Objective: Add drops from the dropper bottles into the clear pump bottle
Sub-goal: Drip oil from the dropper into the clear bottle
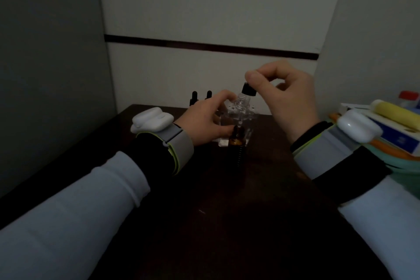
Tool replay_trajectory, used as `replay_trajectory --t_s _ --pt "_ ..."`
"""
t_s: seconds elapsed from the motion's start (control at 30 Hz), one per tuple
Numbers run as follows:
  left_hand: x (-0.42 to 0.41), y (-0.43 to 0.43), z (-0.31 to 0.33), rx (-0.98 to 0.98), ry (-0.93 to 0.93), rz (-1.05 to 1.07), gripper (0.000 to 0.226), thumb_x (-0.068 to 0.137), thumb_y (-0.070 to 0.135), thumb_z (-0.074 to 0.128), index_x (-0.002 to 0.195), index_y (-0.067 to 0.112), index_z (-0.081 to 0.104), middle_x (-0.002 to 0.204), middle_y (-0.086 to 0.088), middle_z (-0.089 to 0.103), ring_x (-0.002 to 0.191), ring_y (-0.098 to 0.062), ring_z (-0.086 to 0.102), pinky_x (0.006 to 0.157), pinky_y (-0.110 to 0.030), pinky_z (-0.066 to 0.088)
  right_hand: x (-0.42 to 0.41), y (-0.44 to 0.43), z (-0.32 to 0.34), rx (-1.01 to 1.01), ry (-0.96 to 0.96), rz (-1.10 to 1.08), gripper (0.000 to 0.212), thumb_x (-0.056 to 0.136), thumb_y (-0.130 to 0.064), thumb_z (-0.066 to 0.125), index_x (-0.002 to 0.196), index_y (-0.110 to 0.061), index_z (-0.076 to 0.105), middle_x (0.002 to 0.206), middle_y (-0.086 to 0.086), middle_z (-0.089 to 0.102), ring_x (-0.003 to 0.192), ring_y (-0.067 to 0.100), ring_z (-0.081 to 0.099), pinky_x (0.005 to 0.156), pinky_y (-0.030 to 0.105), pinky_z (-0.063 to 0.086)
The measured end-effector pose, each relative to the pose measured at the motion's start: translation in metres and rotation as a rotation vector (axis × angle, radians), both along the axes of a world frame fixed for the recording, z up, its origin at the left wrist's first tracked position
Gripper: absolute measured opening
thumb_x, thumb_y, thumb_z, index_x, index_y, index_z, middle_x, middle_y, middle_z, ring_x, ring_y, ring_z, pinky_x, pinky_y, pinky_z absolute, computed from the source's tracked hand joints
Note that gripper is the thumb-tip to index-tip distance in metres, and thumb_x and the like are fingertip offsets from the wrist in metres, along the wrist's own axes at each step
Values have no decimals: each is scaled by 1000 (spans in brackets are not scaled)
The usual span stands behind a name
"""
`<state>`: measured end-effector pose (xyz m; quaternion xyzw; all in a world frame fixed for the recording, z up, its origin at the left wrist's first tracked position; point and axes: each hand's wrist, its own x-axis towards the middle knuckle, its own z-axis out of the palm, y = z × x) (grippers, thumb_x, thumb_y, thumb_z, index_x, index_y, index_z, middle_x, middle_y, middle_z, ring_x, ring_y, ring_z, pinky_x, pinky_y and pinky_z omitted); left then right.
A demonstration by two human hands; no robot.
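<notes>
Two capped dropper bottles point(194, 98) stand at the table's point(227, 200) far edge, one open amber bottle point(237, 141) nearer; right fingers point(254, 78) pinch its dropper point(248, 90), tip down; left fingers point(222, 96) grip the pump bottle point(244, 116).

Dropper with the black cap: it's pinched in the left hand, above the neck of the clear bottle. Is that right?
Wrong hand. In the head view the right hand pinches the dropper by its black cap above the neck of the clear bottle; the left hand grips that bottle lower down.
</notes>
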<state>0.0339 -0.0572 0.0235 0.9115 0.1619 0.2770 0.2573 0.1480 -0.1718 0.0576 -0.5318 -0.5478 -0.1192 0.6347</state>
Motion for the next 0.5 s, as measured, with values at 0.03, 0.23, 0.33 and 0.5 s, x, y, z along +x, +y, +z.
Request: replay_trajectory --t_s 0.03,0.23,0.33,0.5 --pt "0 0 0 -4 -4 0 52 80 31 71 124 31 43 109 -3 57 92 -22 65 85 -45 54 0 0 -1 -19 -5 2 19 80 -26 71 69 -32 58 74 -15 58 76 1 53 65 17 37" --pt "-1 -2 0 4 -17 1 54 79 29 71 126 30 43 108 -3 57 91 -23 65 85 -45 54 -2 -1 -5 -50 -3 -2 19 80 -26 71 68 -32 58 73 -15 59 78 3 55 73 26 39" --pt "-1 -3 1 2 -13 0 55 80 29 70 127 29 43 108 -4 57 91 -23 65 85 -45 53 -1 0 -6 -60 -13 -2 17 78 -30 71 68 -33 58 73 -15 59 80 6 56 75 29 39" --pt "-1 -3 1 10 -11 5 55 80 31 70 127 29 42 108 -3 56 91 -23 65 85 -46 53 0 1 -6 -85 -14 2 13 76 -36 69 68 -32 60 74 -16 60 83 10 57 76 30 40"
